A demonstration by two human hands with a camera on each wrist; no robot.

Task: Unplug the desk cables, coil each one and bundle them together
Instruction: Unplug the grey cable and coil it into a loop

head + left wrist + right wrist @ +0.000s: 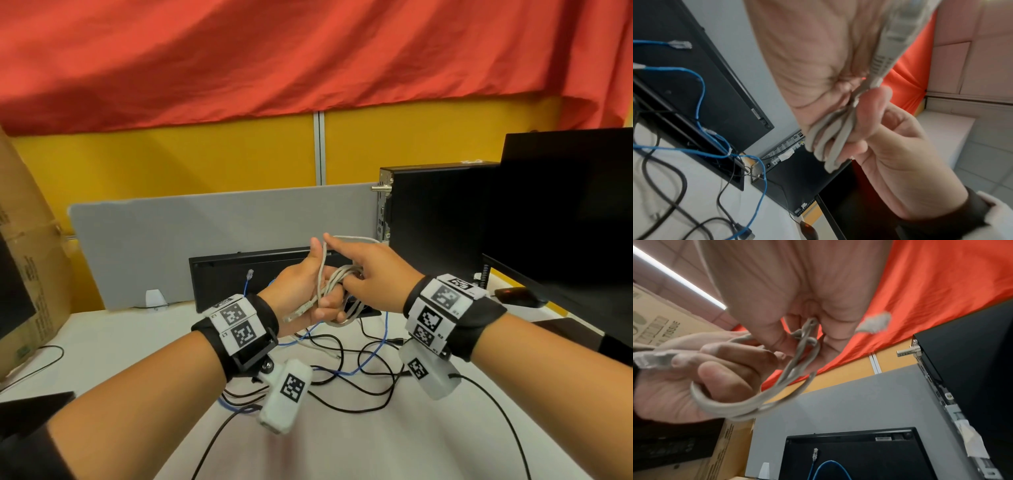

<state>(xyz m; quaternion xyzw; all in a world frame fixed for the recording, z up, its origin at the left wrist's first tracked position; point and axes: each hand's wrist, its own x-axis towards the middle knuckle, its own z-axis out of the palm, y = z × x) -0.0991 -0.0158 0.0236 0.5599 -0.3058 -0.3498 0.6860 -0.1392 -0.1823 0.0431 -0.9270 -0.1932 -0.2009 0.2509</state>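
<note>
My left hand (301, 294) grips a coil of grey network cable (337, 275) in front of my chest, above the desk; one plug (297, 313) sticks out below the palm. My right hand (373, 274) sits just right of it, index finger stretched up and left, the other fingers curled round a strand of the same cable. In the left wrist view the grey cable (838, 134) runs between both hands. In the right wrist view its loops (731, 407) hang under my left hand (715, 369). A blue cable (368, 363) and several black cables (342, 380) lie tangled on the white desk.
A black keyboard (239, 270) leans upright against the grey divider (205, 233). A black computer tower (438, 219) and a monitor (565, 205) stand at the right, with a mouse (517, 296) below them. A cardboard box (27, 274) stands at the left.
</note>
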